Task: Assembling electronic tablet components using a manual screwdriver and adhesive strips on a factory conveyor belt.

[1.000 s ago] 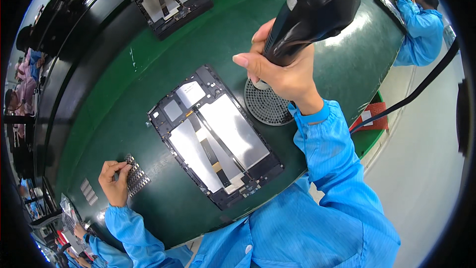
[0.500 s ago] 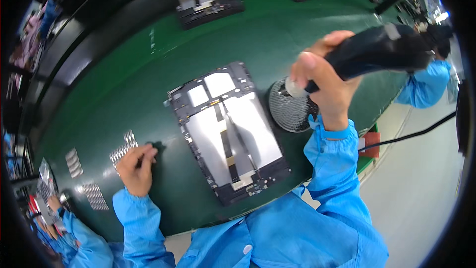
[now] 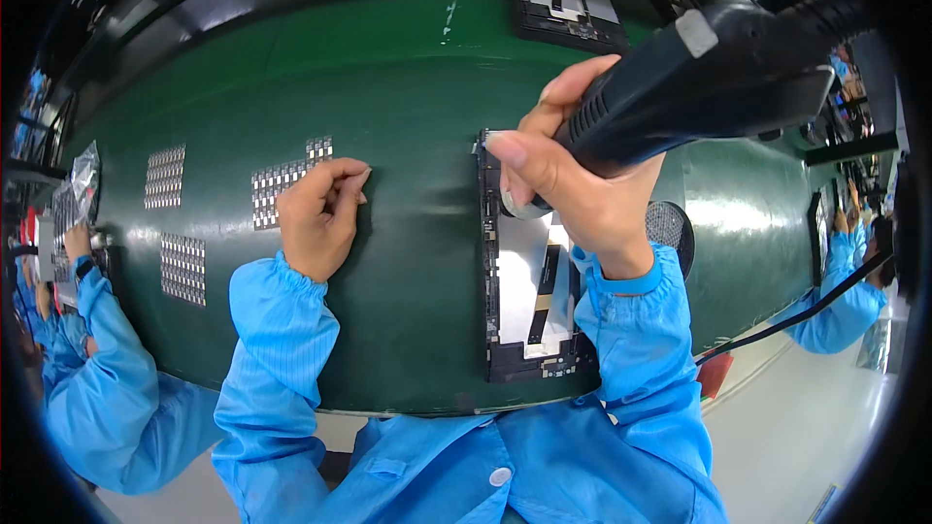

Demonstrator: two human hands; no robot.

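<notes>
My right hand (image 3: 592, 194) grips a black handheld tool (image 3: 699, 87) with vent slots and a pale round end (image 3: 524, 204). It hovers above an opened tablet (image 3: 519, 277) with silvery panels and dark ribbon cables, hiding the tablet's upper right part. To the left, my left hand (image 3: 325, 218) is closed, thumb and fingertips pinched together; anything between them is too small to make out. It partly covers a sheet of small metallic parts (image 3: 267, 199). Beside my right wrist a dark round textured pad (image 3: 665, 225) shows in part.
More sheets of small parts (image 3: 165, 177) (image 3: 183, 270) lie at the left on the green table (image 3: 408, 330). Another opened tablet (image 3: 573, 5) sits at the far edge. A black cable (image 3: 791, 315) hangs at the right. Other people in blue sleeves (image 3: 116, 378) work on both sides.
The view has swung left, so the tablet and pad appear farther right. My right hand has carried the black tool from above the pad to above the tablet. My left hand stays by the sheet.
</notes>
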